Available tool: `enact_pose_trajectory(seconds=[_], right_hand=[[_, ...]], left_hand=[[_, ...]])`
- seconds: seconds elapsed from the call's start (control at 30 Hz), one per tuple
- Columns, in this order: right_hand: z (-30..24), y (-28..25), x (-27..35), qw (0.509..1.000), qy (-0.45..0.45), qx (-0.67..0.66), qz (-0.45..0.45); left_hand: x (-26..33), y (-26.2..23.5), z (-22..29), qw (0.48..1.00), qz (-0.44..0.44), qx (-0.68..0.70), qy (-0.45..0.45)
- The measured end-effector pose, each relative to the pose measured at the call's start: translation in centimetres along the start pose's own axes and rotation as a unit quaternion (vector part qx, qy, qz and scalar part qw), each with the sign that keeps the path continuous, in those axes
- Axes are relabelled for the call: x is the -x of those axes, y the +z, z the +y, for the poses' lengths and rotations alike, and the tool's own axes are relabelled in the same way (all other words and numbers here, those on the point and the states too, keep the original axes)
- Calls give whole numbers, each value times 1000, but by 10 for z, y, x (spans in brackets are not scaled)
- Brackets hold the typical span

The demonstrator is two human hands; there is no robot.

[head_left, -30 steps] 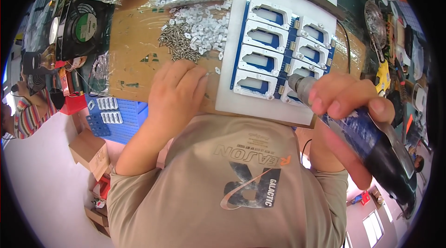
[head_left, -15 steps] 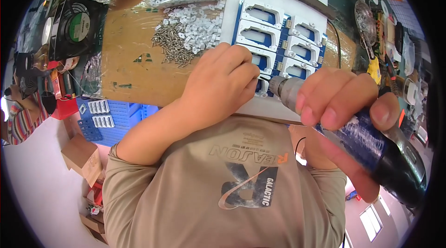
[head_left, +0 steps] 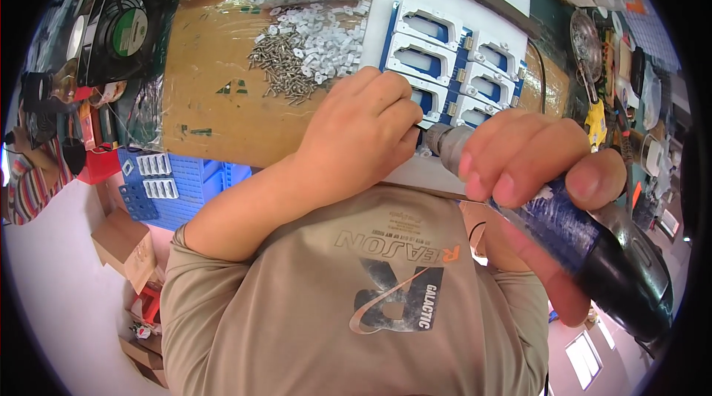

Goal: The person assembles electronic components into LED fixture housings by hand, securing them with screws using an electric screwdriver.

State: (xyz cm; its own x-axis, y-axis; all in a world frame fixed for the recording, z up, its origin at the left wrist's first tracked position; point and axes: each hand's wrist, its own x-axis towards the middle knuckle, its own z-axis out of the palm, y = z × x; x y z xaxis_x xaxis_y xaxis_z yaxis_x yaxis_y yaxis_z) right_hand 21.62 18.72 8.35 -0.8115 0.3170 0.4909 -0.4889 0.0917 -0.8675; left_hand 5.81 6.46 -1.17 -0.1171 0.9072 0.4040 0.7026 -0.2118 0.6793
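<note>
My right grip [head_left: 534, 155] is wrapped round the driver [head_left: 567, 225], right of centre, its nose beside my bunched left grip [head_left: 363, 129]; I can't tell what that pinches. Likely I'm fastening the frames [head_left: 423, 41], upper centre; next needs steady alignment.

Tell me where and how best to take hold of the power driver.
Grip the power driver around its blue body, probably best from the right, where the right hand wraps it: that part is thick and rounded, and the tool slants with its metal chuck pointing left toward the left hand. Keep fingers off the chuck.
</note>
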Motion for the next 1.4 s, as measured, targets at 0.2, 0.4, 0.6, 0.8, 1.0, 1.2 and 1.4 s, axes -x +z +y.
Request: enact_pose_trajectory(seconds=[0.2,0.4,0.6,0.8,1.0,1.2,1.4], right_hand=[[5,-1,3,1000,-6,2,-13],[9,10,6,999,-16,0,50],[11,5,1,997,-30,67,-26],[12,1,-3,998,-16,35,-42],[10,5,-5,998,14,25,-54],[14,2,0,996,-7,73,-60],[18,7,7,996,-36,85,-22]], left_hand=[[-1,-1,1,1000,1,5,-1],[0,0,1,1000,-8,0,-18],[-3,5,2,1000,11,-4,-2],[-4,5,1,1000,-1,1,-3],[-4,1,3,1000,-12,5,-11],[-2,2,2,1000,-8,16,-12],[2,1,1,1000,-12,14,-20]])
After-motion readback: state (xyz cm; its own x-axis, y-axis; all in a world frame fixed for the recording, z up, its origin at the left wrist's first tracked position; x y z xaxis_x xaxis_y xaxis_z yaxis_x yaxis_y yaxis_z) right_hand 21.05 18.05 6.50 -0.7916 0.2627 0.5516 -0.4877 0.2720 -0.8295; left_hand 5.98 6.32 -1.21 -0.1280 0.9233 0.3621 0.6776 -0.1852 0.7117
